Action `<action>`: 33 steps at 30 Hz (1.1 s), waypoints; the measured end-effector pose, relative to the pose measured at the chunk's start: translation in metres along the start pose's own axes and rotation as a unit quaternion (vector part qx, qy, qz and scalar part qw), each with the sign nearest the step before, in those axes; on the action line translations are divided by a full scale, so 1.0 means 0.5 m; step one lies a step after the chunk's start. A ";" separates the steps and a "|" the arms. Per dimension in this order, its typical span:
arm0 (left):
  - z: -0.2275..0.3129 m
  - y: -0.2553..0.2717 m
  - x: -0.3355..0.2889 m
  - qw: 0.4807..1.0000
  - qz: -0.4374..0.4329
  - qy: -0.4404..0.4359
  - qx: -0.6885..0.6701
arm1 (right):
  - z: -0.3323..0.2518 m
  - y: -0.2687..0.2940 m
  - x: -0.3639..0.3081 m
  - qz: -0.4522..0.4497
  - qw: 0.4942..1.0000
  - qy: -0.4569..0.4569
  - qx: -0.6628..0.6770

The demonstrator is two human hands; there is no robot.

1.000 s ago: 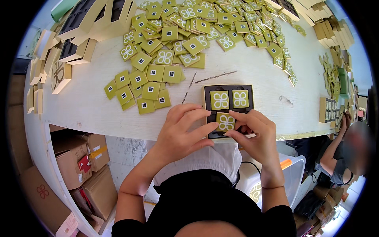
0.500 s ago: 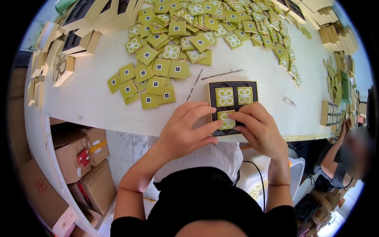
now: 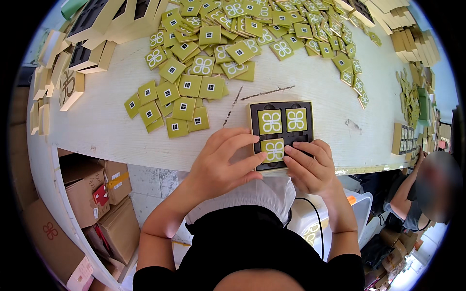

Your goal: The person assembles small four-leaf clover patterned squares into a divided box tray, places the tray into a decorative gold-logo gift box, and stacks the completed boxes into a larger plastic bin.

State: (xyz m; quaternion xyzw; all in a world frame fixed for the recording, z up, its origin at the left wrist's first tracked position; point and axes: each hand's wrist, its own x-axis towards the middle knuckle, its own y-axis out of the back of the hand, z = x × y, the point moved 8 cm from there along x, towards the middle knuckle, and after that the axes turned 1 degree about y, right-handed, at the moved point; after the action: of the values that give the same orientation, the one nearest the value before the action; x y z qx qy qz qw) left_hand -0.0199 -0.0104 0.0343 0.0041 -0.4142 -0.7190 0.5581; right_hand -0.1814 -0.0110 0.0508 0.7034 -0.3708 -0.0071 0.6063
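A shallow box (image 3: 251,145) with a black divided insert lies at the table's front edge. Three olive-green square tiles with a white looped pattern fill its compartments: the far-left tile (image 3: 270,121), the far-right tile (image 3: 296,120) and the near-left tile (image 3: 273,151). The near-right compartment (image 3: 297,138), partly under my fingers, shows black. My left hand (image 3: 221,162) grips the box's left side and near corner, one fingertip reaching the near-left tile. Over the near-right part, my right hand (image 3: 313,167) has loosely bent, parted fingers, their tips by that tile's right edge; they hold nothing visible.
A large heap of green tiles (image 3: 208,36) spreads across the back. Stacked cream boxes (image 3: 72,89) stand at the left, with more cream boxes (image 3: 407,46) at the far right. Cardboard boxes (image 3: 114,208) sit below the table. Another person's arm (image 3: 402,189) is at the right.
My right fingers have drawn back from on top of the near-left tile to its right edge, slightly apart. My left hand keeps its place at the box. The whole view has shifted a little.
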 end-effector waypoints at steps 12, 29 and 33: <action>-0.002 -0.004 0.000 1.000 -0.010 0.009 0.005 | 0.013 -0.011 0.022 -0.018 0.999 0.003 0.047; 0.019 -0.021 -0.001 0.990 -0.050 -0.032 0.128 | 0.004 -0.008 0.019 -0.041 0.996 0.048 0.056; 0.012 -0.016 -0.001 0.995 -0.054 -0.021 0.084 | 0.111 0.060 0.036 0.048 0.987 0.011 0.150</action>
State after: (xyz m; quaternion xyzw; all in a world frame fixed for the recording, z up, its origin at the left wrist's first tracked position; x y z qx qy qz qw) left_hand -0.0286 -0.0062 0.0332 0.0585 -0.4835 -0.7110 0.5072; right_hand -0.2091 -0.0673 0.0701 0.7678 -0.3941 0.0857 0.4979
